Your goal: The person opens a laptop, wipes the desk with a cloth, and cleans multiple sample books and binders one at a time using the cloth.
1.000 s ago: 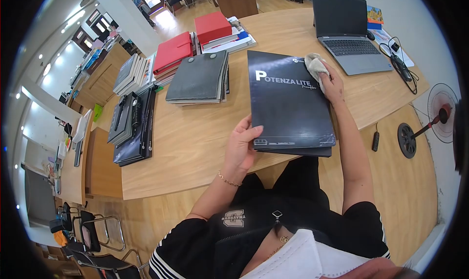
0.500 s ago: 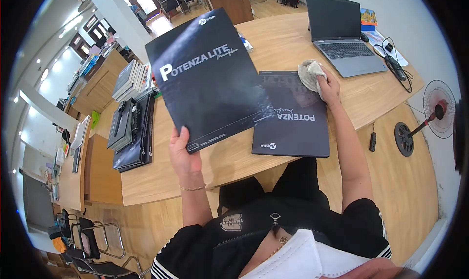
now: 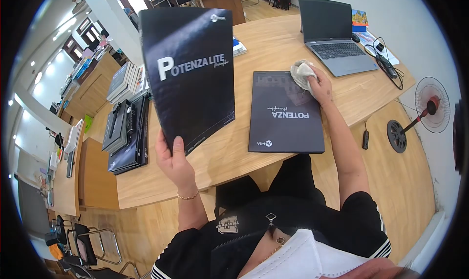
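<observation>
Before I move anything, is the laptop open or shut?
Open: the laptop has its screen raised, with the keyboard exposed in front.

A white pillar [image 3: 115, 27] rises behind the wooden desk [image 3: 266, 42], beside a pale wall [image 3: 386, 15]. Black chairs [image 3: 90, 245] stand on the wood-look floor [image 3: 391, 181]. Bright ceiling lights [image 3: 63, 29] shine at left.

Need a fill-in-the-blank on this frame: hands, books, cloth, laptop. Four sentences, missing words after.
The left hand holds up a book whose title reads "Potenza ____".
The cloth is in the ____ hand.
To the camera, the title on the flat book reads ____.
The lid of the laptop is ____.

Missing words: Lite; right; upside down; open.
</observation>
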`<action>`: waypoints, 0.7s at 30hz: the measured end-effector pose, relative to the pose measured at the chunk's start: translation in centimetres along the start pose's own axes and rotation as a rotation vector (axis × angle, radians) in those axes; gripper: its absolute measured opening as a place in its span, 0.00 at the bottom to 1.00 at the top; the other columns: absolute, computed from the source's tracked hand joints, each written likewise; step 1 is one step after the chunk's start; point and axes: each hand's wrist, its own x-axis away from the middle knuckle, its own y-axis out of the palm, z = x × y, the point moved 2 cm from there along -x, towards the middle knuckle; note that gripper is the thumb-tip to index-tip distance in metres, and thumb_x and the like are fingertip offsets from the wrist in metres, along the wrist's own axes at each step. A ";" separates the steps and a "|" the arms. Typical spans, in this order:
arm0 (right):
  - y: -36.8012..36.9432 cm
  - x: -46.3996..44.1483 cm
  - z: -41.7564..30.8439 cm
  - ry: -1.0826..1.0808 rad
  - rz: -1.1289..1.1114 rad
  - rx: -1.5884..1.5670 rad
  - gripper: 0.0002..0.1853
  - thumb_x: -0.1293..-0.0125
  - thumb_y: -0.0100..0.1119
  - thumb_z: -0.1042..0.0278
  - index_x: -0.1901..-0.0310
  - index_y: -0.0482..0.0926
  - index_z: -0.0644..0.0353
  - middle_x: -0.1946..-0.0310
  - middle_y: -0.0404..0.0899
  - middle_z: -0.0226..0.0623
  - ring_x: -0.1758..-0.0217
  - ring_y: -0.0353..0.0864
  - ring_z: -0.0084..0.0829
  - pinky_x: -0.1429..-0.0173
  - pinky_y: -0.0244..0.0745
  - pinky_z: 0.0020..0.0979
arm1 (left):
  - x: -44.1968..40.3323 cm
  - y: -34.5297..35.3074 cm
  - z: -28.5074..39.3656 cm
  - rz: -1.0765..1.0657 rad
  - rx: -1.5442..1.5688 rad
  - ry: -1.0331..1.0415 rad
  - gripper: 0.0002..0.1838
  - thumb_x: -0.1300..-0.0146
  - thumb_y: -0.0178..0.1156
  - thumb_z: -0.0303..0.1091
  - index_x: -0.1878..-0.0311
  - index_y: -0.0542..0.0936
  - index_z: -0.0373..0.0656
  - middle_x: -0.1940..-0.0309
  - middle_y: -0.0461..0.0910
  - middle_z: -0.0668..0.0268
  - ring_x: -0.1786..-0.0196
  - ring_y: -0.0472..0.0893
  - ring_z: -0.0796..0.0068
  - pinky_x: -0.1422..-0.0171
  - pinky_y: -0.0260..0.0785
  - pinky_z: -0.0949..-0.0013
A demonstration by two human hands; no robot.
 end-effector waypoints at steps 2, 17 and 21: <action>0.5 0.0 -2.4 -0.125 -0.084 0.138 0.20 0.37 0.60 0.73 0.42 0.79 0.58 0.43 0.79 0.45 0.39 0.77 0.41 0.36 0.70 0.33 | 0.3 0.1 -0.1 -0.025 -0.078 0.052 0.20 0.33 0.55 0.21 0.38 0.71 0.27 0.47 0.78 0.58 0.47 0.78 0.71 0.39 0.68 0.72; -3.7 8.9 -15.5 0.730 0.084 -1.338 0.32 0.29 0.47 0.41 0.41 0.72 0.66 0.47 0.78 0.47 0.48 0.82 0.44 0.45 0.80 0.42 | 0.3 5.0 1.8 -0.646 -0.649 1.203 0.17 0.42 0.65 0.32 0.48 0.83 0.59 0.51 0.84 0.73 0.46 0.79 0.66 0.43 0.65 0.62; -7.0 12.3 -12.8 0.667 0.223 -1.344 0.21 0.29 0.51 0.58 0.43 0.74 0.67 0.49 0.80 0.48 0.48 0.82 0.43 0.45 0.80 0.40 | -2.1 8.2 -1.4 -0.609 -0.682 1.143 0.21 0.40 0.64 0.33 0.42 0.80 0.55 0.44 0.81 0.63 0.37 0.74 0.59 0.36 0.64 0.59</action>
